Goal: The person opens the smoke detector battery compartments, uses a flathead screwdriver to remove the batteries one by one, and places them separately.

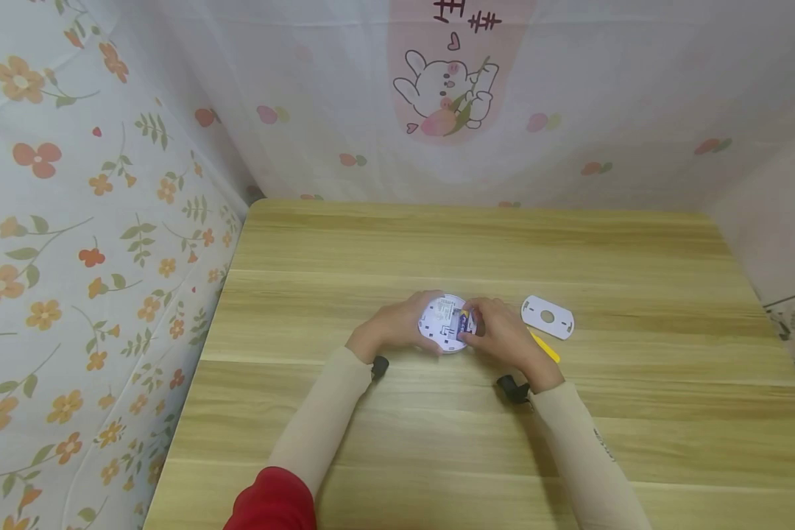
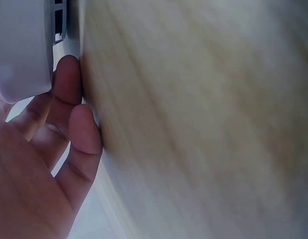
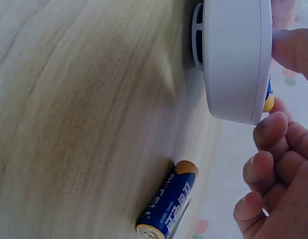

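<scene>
Left grip (image 1: 400, 324) clamped on the round white device (image 1: 430, 336), fingers curled about its left rim! Inside the device, towards its right edge, sits a blue battery (image 1: 463, 325) with an orange end, and it's pinched by the right grip (image 1: 509, 335)! Right of the device, a second battery (image 3: 166, 201) lies loose on the bench (image 1: 437, 456). Farther right of the device: a yellow stick (image 1: 546, 347), partly hidden, then a white plate (image 1: 562, 325) with a round central hole!
</scene>
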{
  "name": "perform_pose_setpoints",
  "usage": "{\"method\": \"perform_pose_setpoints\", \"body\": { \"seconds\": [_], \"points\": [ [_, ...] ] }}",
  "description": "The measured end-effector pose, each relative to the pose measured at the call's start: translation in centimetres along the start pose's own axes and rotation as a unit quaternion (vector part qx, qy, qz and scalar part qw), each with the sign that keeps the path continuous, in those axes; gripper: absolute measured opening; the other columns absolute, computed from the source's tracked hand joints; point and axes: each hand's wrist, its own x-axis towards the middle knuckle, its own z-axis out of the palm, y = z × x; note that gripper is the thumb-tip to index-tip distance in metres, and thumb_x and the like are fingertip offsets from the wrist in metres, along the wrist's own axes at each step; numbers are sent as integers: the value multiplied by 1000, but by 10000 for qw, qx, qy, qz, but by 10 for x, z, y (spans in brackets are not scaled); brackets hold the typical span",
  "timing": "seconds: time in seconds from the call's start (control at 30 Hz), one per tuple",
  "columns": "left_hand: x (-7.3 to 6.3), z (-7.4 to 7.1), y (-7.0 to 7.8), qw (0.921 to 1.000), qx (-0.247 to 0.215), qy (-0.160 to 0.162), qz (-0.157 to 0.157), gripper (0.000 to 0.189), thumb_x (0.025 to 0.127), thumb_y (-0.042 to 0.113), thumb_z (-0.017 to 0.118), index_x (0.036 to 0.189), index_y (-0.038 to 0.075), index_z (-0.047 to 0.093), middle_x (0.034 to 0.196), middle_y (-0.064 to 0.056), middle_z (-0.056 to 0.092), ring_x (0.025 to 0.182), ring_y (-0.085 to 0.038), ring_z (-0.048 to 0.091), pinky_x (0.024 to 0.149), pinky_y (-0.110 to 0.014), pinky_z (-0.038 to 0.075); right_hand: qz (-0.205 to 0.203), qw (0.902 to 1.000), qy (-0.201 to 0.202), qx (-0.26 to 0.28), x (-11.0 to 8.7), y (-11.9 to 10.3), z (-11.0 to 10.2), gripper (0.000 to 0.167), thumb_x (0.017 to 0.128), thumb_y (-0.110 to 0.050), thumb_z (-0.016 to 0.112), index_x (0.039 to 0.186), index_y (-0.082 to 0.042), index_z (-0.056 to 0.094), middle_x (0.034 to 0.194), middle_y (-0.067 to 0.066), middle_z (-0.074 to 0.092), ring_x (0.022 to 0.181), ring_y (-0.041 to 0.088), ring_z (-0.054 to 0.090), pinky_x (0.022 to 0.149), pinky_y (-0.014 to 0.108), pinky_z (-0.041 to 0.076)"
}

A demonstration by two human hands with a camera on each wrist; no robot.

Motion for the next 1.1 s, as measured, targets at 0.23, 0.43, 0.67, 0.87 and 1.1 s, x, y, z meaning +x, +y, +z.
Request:
{"method": "perform_pose_setpoints", "body": {
  "seconds": [0.23,0.43,0.67,0.87,1.1],
  "points": [
    [1,1,-1,10000,-74,-26,17,108,66,38,87,152,24,23,151,-1,38,123,-18,49,101,-41,43,-5,9999,76,143,0,2,2,52,80,-29,77,120,-2,58,84,5,54,83,21,46,71,30,34],
    [2,1,-2,10000,-70,-40,22,109,67,38,87,153,24,21,153,-2,35,124,-18,48,102,-40,43,21,9989,118,445,-1,3,4,52,80,-25,78,122,-2,57,92,7,56,85,21,49,72,30,41],
    [3,2,-4,10000,-16,-52,25,111,66,40,87,153,24,20,154,-2,33,127,-19,47,104,-42,42,99,9991,66,415,-1,4,4,55,81,-29,77,127,-5,57,96,8,58,86,21,50,74,31,43],
    [5,2,-5,9999,-111,-44,110,109,66,37,88,152,23,23,153,-3,35,127,-19,47,105,-41,41,50,9976,128,683,0,6,4,52,81,-24,77,124,-2,57,91,8,56,82,20,49,71,29,42],
    [3,1,-2,9999,-121,-68,52,110,66,36,88,153,21,22,155,-5,33,132,-23,44,107,-44,40,236,9898,101,1399,1,10,3,41,87,-17,70,121,0,55,88,7,52,81,19,47,69,27,41]
  ]
}}
